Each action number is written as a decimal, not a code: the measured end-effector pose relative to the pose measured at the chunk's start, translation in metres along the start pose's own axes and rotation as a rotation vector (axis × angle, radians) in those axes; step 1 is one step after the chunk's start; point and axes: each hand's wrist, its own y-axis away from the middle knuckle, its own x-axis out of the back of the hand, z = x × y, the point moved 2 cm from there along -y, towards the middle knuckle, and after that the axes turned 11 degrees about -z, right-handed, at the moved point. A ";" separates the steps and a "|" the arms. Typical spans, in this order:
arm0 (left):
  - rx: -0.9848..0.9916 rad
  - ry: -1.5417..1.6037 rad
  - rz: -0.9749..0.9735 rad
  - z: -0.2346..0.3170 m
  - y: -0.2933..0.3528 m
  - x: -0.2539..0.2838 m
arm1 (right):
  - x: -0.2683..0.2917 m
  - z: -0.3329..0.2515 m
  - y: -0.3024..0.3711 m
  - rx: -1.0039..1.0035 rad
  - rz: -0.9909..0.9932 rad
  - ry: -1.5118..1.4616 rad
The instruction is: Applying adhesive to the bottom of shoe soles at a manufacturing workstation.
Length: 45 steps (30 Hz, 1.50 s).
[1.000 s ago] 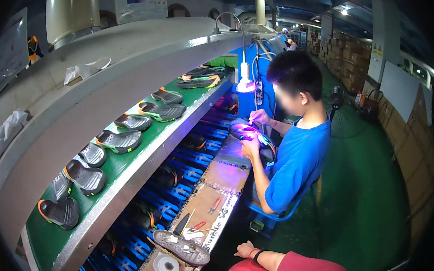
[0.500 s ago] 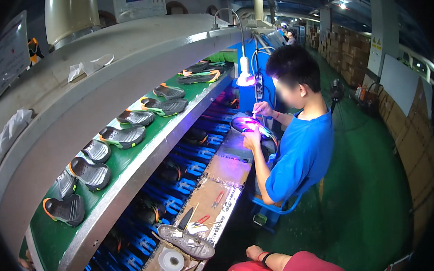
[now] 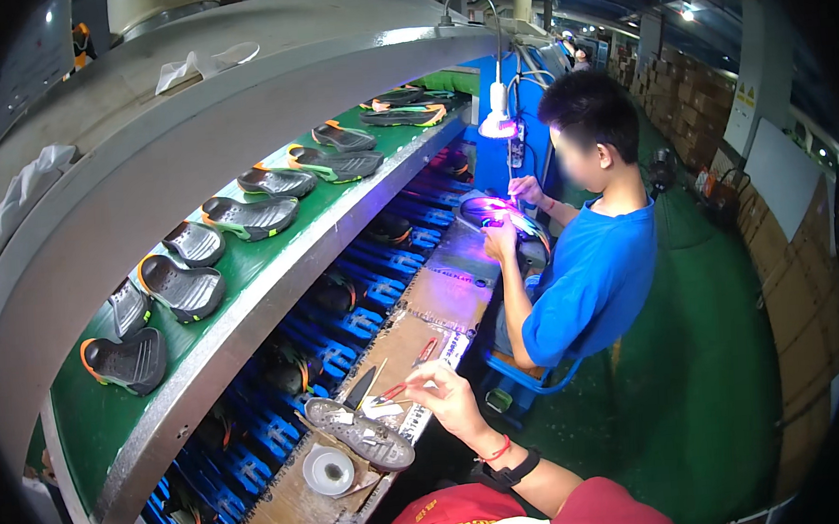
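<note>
My right hand (image 3: 450, 401) reaches over the bench edge, with thumb and forefinger curled together at the end of a thin stick (image 3: 392, 401). Under the stick lie red-handled pliers (image 3: 394, 391) and a white slip of paper (image 3: 382, 410). A grey clog-like shoe (image 3: 385, 445) with small white pieces on it rests nearer to me. Beside that shoe stands a round white dish (image 3: 328, 471) with a dark patch inside. A dark pointed blade (image 3: 360, 389) lies beyond the shoe. My left hand is out of view.
Black shoe parts with orange and green trim (image 3: 183, 286) sit on a green conveyor (image 3: 247, 263) at left. A co-worker in a blue shirt (image 3: 593, 271) sits on the right, handling a shoe under a purple lamp (image 3: 498, 123). Another red-handled tool (image 3: 427, 350) lies on the cardboard-covered bench (image 3: 291, 520).
My right hand has moved from near my body up and left over the bench to the thin stick. The view has shifted slightly; the co-worker keeps working on the lit shoe.
</note>
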 end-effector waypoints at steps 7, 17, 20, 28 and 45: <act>0.011 0.041 0.028 -0.009 0.012 -0.005 | -0.026 -0.092 -0.018 -0.309 -0.333 -0.669; 0.024 0.098 0.084 -0.019 0.018 -0.007 | -0.055 -0.115 -0.017 -0.041 -0.468 -0.489; 0.024 0.107 0.094 -0.020 0.018 -0.007 | -0.064 -0.122 -0.015 -0.012 -0.485 -0.480; 0.020 0.123 0.113 -0.022 0.017 -0.007 | -0.074 -0.119 -0.013 -0.093 -0.494 -0.420; 0.018 0.161 0.153 -0.026 0.019 -0.013 | -0.069 -0.147 0.002 -0.068 -0.436 -0.624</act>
